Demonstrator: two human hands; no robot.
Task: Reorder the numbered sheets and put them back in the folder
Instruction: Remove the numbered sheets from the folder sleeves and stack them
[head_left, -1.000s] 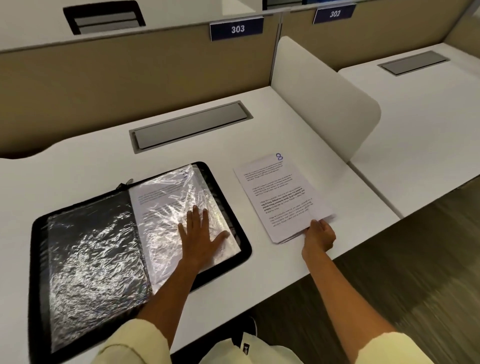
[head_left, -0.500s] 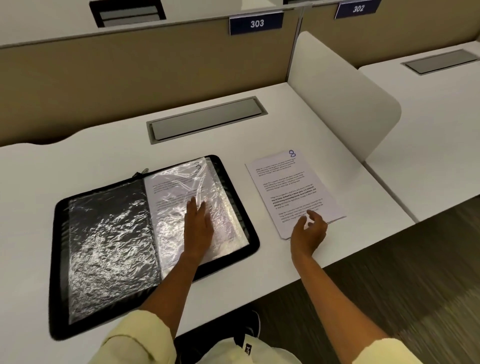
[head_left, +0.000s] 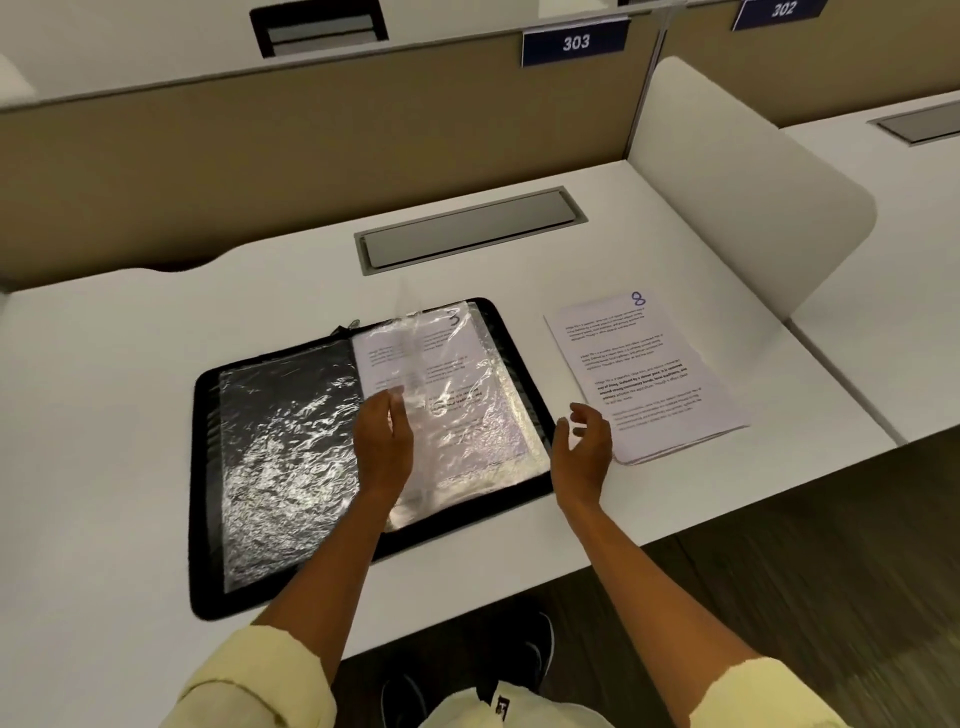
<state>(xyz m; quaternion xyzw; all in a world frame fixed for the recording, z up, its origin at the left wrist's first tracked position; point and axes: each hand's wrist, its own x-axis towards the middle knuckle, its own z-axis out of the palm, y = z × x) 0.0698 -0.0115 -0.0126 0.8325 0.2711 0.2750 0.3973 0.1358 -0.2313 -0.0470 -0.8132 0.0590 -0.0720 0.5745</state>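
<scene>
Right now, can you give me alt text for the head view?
An open black folder of plastic sleeves lies on a white desk; the left hand touches a sleeve holding the sheet marked 3. The right hand hovers open beside a loose stack of sheets topped by number 8.

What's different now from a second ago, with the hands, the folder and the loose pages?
The right hand let go of the white paper stack topped by sheet 8 and now hangs open between it and the black zip folder. The left hand, earlier pressed flat on the folder's clear plastic sleeve, has risen and is turning a sleeve over. Folder and stack stayed put.
</scene>
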